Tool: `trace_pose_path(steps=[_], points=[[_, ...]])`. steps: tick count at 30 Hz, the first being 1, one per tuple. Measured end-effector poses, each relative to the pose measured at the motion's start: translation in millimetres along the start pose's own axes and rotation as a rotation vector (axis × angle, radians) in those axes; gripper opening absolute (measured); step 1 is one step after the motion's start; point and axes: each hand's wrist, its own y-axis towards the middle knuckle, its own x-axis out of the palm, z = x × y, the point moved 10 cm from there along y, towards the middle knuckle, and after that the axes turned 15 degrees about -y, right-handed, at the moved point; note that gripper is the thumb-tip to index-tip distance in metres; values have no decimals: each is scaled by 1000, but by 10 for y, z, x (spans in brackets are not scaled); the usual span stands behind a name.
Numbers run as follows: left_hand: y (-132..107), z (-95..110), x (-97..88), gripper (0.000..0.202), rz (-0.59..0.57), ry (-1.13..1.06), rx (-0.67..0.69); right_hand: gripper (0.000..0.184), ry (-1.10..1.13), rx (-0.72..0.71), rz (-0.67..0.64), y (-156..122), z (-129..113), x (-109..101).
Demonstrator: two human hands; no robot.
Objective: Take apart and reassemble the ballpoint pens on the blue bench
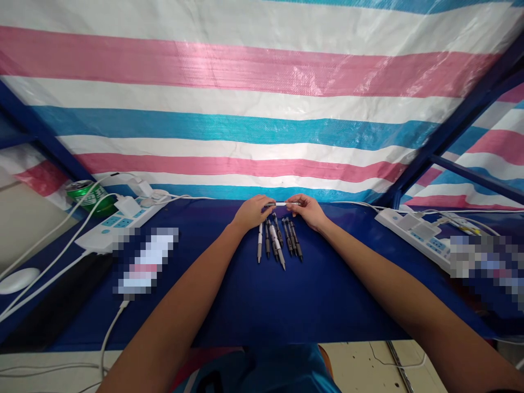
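Note:
My left hand point(252, 213) and my right hand point(307, 212) meet at the far edge of the blue table top, and both pinch one white-and-black retractable pen point(282, 203) lying level between them. Just below my hands, several retractable pens point(278, 240) lie side by side on the blue surface point(262, 305), pointing toward me. Most are dark, and a white one point(259, 243) lies at the left of the group. My left palm is close to its top end.
White power strips point(123, 224) point(413, 237) with cables lie on both sides. A green can point(90, 197) stands at the far left, near a white mouse point(18, 280). Pixelated patches point(147, 261) point(487, 267) hide two objects. A striped tarp point(262, 109) hangs behind the table.

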Motion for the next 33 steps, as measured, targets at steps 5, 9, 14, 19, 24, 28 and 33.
trace_pose_path(steps=[5, 9, 14, 19, 24, 28, 33], points=[[7, -6, 3, 28, -11, -3, -4, 41, 53, -2, -12, 4, -16, 16], [10, 20, -20, 29, 1, -7, 12, 47, 125, 60, -13, 30, 55, 41], [5, 26, -35, 29, 15, -7, 20, 48, 52, 61, -45, 44, 91, 66], [3, 40, -36, 28, 11, -17, 26, 42, 21, 19, -22, 54, 117, 22], [4, 35, -36, 28, 17, -24, 17, 40, 30, -10, -23, 56, 90, 16], [-3, 21, -29, 28, 18, -13, 18, 42, 39, -13, -10, 38, 46, 14], [0, 50, -46, 30, 24, -10, 40, 45, 107, 21, -15, 33, 40, 35]])
